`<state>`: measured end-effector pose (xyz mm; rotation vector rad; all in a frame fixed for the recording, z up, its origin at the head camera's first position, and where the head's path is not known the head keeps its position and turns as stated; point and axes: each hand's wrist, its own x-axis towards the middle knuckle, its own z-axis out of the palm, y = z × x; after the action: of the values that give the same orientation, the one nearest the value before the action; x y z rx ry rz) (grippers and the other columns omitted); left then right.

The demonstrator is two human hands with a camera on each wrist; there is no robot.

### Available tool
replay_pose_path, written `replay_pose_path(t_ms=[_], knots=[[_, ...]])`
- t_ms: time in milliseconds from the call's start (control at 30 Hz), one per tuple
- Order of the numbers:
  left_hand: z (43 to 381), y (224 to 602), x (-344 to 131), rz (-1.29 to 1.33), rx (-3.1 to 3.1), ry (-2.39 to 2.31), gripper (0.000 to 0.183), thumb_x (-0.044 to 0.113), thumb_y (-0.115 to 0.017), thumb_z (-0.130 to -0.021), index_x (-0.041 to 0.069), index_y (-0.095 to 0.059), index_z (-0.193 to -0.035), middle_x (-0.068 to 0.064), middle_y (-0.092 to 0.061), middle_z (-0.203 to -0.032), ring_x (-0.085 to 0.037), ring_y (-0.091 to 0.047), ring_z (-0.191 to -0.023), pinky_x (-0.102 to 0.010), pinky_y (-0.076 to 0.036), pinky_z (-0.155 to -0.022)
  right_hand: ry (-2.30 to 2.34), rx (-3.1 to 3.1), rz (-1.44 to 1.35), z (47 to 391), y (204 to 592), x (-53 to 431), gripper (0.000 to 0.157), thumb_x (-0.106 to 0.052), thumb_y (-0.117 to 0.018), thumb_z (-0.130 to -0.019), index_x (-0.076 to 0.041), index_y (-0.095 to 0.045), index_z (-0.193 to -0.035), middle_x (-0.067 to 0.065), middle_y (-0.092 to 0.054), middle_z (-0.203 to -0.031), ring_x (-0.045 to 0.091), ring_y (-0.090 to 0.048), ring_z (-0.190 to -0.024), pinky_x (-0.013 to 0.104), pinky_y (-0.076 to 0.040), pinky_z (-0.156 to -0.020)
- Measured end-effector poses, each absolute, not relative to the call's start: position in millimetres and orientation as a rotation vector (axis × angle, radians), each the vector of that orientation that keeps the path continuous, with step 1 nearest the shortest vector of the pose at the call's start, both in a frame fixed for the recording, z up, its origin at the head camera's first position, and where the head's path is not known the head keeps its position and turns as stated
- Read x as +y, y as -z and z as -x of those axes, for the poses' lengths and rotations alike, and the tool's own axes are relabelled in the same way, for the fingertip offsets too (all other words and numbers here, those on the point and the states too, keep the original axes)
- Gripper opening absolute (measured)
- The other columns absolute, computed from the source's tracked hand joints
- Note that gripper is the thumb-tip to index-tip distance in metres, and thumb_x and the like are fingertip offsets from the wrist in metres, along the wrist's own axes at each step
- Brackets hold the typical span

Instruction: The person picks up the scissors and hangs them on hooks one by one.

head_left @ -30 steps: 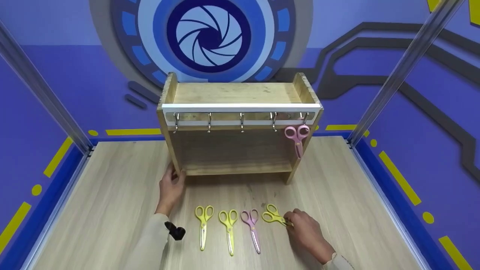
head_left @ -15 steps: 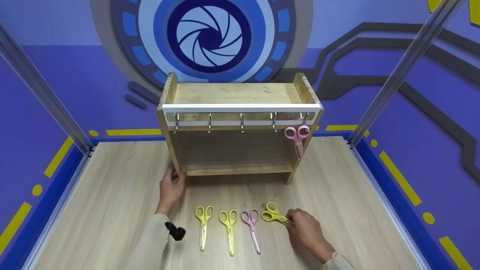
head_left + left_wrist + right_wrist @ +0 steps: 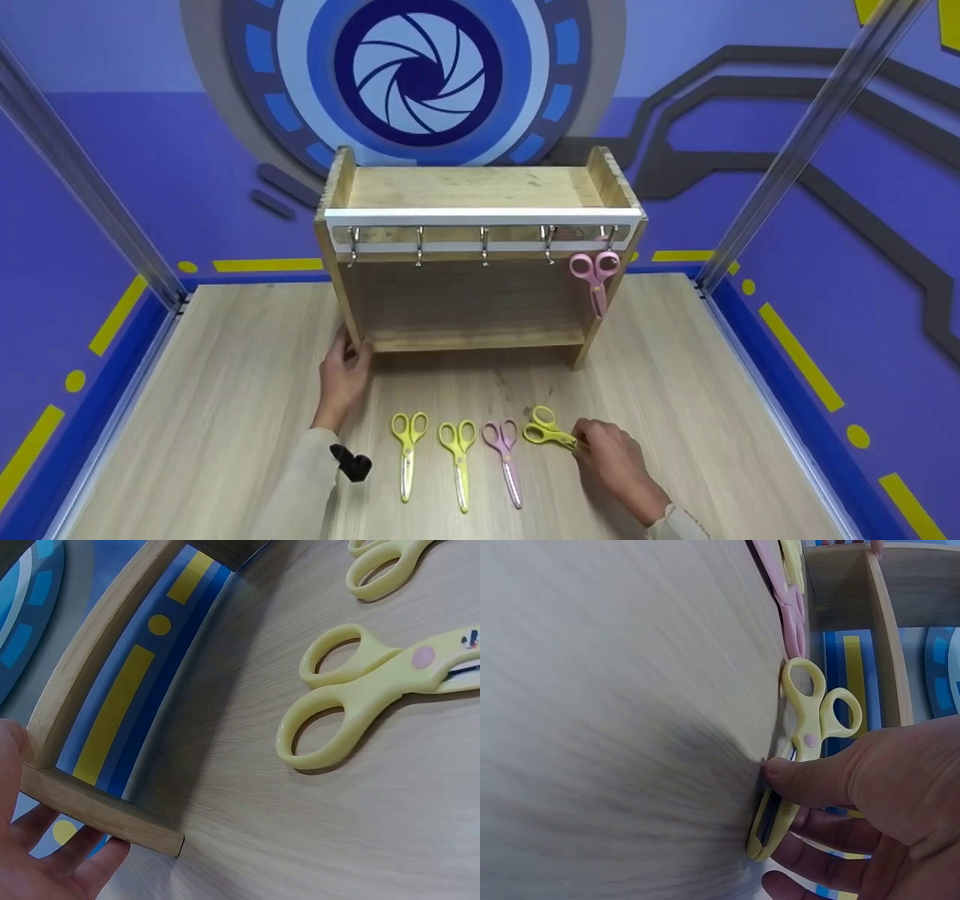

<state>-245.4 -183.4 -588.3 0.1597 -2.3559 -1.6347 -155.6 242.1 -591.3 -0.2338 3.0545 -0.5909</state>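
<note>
At the lower left side panel of a wooden rack (image 3: 480,341), my left hand (image 3: 345,379) grips the wood, thumb on one side and fingers behind. My right hand (image 3: 611,461) pinches yellow scissors (image 3: 547,431) by the blades, thumb on top; in the right wrist view these scissors (image 3: 808,720) point their handles away from the palm, partly tilted off the table. To their left lie pink scissors (image 3: 504,457), yellow scissors (image 3: 458,461) and another yellow pair (image 3: 407,450), handles toward the rack. A pink pair (image 3: 596,277) hangs from the rightmost hook.
Several metal hooks (image 3: 484,244) line the white strip (image 3: 480,217) on the rack's front. The wooden table (image 3: 720,420) is bordered by blue-purple walls (image 3: 82,187) with metal corner posts (image 3: 810,142). A black strap piece (image 3: 351,462) sticks out from the left sleeve.
The yellow scissors in my right hand have turned slightly, their handles lifting a little, and the right fingers have shifted slightly along the blades. The left hand and rack stay put.
</note>
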Motion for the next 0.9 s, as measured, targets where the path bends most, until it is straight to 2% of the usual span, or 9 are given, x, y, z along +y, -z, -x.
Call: replay_pose_path(t_ms=[233,467,700,900], knots=[[245.5,587.2,-184.6,-0.142,-2.357,1.649,0.060,0.021,-0.058,-0.106,0.010,-0.034,-0.160,-0.022,-0.048,-0.153,-0.041,-0.055,-0.132,-0.053,-0.049,-0.106,0.588,3.032,0.260,158.0,585.9,242.6,0.022,-0.001,-0.082,-0.082,-0.019,-0.069,-0.079,-0.010,-0.062,-0.072,0.008,-0.055,-0.065,0.035,-0.050,-0.056],[244.6,586.4,-185.0,-0.160,-2.369,1.658,0.062,0.027,-0.058,-0.106,0.013,-0.033,-0.161,-0.020,-0.049,-0.153,-0.037,-0.056,-0.132,-0.051,-0.051,-0.104,0.537,3.116,0.360,167.3,557.3,242.2,0.024,0.006,-0.080,-0.080,-0.017,-0.071,-0.080,-0.008,-0.065,-0.076,0.009,-0.057,-0.068,0.037,-0.051,-0.059],[245.0,587.6,-184.3,-0.161,-2.383,1.643,0.060,0.029,-0.057,-0.107,0.012,-0.035,-0.160,-0.021,-0.048,-0.153,-0.039,-0.055,-0.132,-0.052,-0.050,-0.104,0.606,3.283,0.471,176.8,516.0,242.7,0.019,-0.006,-0.087,-0.081,-0.019,-0.073,-0.082,-0.007,-0.068,-0.079,0.009,-0.058,-0.070,0.036,-0.053,-0.062],[244.5,587.7,-184.6,-0.168,-2.386,1.635,0.060,0.029,-0.057,-0.107,0.013,-0.035,-0.160,-0.020,-0.050,-0.152,-0.038,-0.055,-0.132,-0.053,-0.051,-0.104,0.758,3.363,0.548,185.4,476.6,241.6,0.015,-0.010,-0.087,-0.083,-0.017,-0.073,-0.086,-0.005,-0.069,-0.082,0.009,-0.061,-0.072,0.035,-0.055,-0.062]])
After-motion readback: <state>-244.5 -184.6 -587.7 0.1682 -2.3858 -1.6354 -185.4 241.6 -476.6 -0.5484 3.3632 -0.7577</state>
